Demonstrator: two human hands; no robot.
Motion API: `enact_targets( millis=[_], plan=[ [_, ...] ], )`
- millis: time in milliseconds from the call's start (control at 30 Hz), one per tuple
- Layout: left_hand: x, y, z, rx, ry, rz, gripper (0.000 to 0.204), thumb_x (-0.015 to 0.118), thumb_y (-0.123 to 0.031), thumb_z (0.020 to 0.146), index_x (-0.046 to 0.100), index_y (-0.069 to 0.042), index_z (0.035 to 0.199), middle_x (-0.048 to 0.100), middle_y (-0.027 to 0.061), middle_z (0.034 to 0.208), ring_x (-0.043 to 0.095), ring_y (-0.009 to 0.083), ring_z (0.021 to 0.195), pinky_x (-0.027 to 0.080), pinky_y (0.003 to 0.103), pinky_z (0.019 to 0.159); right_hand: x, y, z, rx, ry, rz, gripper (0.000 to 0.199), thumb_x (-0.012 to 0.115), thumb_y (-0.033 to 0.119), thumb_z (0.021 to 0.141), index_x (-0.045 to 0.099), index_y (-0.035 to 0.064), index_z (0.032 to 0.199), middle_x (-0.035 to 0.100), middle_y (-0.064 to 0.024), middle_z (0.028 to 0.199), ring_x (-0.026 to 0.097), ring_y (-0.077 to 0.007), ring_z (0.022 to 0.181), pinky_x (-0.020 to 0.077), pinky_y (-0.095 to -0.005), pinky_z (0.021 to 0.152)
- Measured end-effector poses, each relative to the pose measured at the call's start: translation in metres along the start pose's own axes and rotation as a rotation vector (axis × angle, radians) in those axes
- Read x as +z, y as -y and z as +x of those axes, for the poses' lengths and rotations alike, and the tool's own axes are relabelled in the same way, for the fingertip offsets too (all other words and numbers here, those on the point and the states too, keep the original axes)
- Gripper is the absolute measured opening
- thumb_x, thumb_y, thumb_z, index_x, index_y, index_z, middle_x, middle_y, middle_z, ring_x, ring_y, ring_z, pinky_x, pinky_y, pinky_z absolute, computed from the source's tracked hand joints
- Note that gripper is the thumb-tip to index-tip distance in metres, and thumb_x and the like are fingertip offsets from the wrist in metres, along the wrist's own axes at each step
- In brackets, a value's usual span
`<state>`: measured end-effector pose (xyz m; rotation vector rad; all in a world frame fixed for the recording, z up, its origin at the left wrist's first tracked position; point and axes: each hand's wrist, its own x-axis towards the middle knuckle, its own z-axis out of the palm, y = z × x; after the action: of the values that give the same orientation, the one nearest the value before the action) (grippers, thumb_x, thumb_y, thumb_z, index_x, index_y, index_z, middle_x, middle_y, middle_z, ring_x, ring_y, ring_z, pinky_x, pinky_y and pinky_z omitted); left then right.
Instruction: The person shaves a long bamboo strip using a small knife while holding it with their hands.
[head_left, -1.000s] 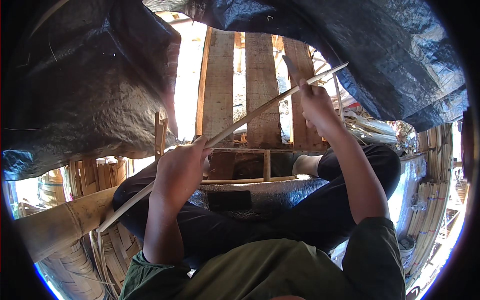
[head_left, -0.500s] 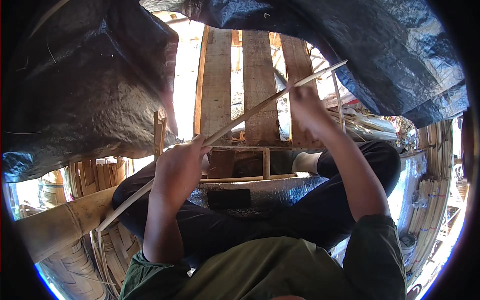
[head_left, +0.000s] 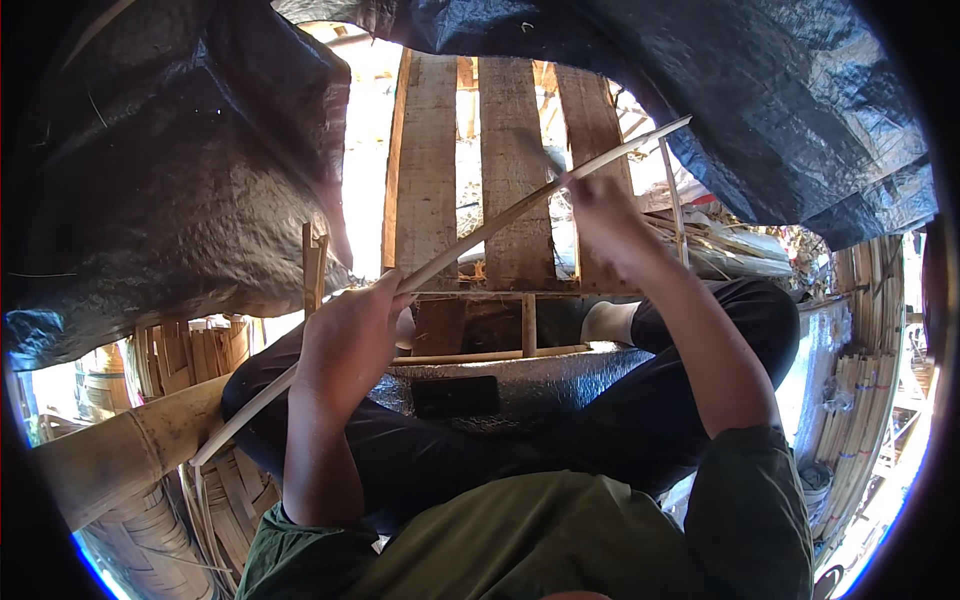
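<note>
A long pale bamboo strip (head_left: 490, 228) runs slantwise across my lap, from low on the left up to the far right. My left hand (head_left: 348, 338) is closed around its lower part, near my left knee. Farther up, my right hand (head_left: 606, 220) is closed on a knife (head_left: 541, 152) at the strip. The knife's dark blade is smeared by motion and points away to the upper left; its handle is hidden in the fist. The strip's far end sticks out past my right hand.
Upright wooden planks (head_left: 517, 180) stand ahead, with bright gaps between them. Black plastic sheeting (head_left: 170, 190) hangs on the left and over the top right. A thick bamboo pole (head_left: 140, 440) lies at my left, tied stick bundles (head_left: 855, 425) at my right. Silvery sheeting (head_left: 545, 385) lies between my legs.
My right hand and the knife have shifted slightly left and down along the bamboo strip, toward my left hand. The left hand keeps its hold, and the strip lies almost as before.
</note>
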<state>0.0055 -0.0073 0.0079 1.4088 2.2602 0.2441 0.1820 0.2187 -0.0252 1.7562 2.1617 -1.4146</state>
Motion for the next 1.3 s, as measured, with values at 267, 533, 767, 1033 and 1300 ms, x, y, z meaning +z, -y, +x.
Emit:
enact_targets(
  millis=[267,533,767,1033,1300],
  plan=[
    [-0.002,-0.001,-0.005,-0.008,0.008,-0.018,0.018,0.055,-0.015,0.095,0.061,-0.003,0.107,0.064,0.0232,0.081,0.064,0.0416,0.080,0.047,0.050,0.070,-0.018,0.002,0.002,-0.022,-0.096,0.085,0.051,0.039,0.041,0.104,0.060,-0.0003,0.083,0.044,-0.0012,0.053,0.040,-0.0132,0.038,0.0340,-0.0325,0.037],
    [0.001,-0.007,-0.004,0.002,0.005,-0.001,0.017,0.054,-0.015,0.095,0.061,-0.002,0.103,0.064,0.0230,0.082,0.063,0.0417,0.082,0.047,0.050,0.071,-0.007,-0.006,-0.001,-0.066,-0.123,0.048,0.052,0.038,0.043,0.105,0.046,0.0056,0.070,0.040,0.0008,0.052,0.039,-0.0097,0.036,0.0323,-0.0298,0.032],
    [0.003,-0.005,-0.006,0.024,-0.016,0.009,0.017,0.055,-0.015,0.095,0.061,-0.003,0.106,0.065,0.0230,0.082,0.063,0.0417,0.082,0.047,0.050,0.071,0.008,-0.007,-0.013,-0.191,-0.018,-0.069,0.051,0.039,0.039,0.104,0.055,-0.0008,0.077,0.053,-0.0099,0.056,0.053,-0.0188,0.045,0.0430,-0.0370,0.045],
    [0.004,-0.006,-0.006,-0.019,0.020,0.016,0.019,0.055,-0.015,0.095,0.062,-0.004,0.109,0.065,0.0224,0.083,0.064,0.0409,0.082,0.048,0.049,0.071,0.014,-0.009,-0.009,-0.209,-0.082,-0.088,0.049,0.042,0.038,0.104,0.054,0.0017,0.073,0.048,-0.0056,0.050,0.050,-0.0167,0.041,0.0418,-0.0364,0.043],
    [0.007,-0.006,-0.011,0.006,-0.032,0.023,0.019,0.054,-0.015,0.095,0.062,-0.003,0.109,0.065,0.0226,0.083,0.064,0.0408,0.082,0.048,0.049,0.071,0.011,-0.002,-0.019,-0.194,-0.031,-0.062,0.049,0.040,0.035,0.104,0.057,-0.0018,0.076,0.047,-0.0040,0.049,0.048,-0.0152,0.038,0.0389,-0.0347,0.038]
  ],
)
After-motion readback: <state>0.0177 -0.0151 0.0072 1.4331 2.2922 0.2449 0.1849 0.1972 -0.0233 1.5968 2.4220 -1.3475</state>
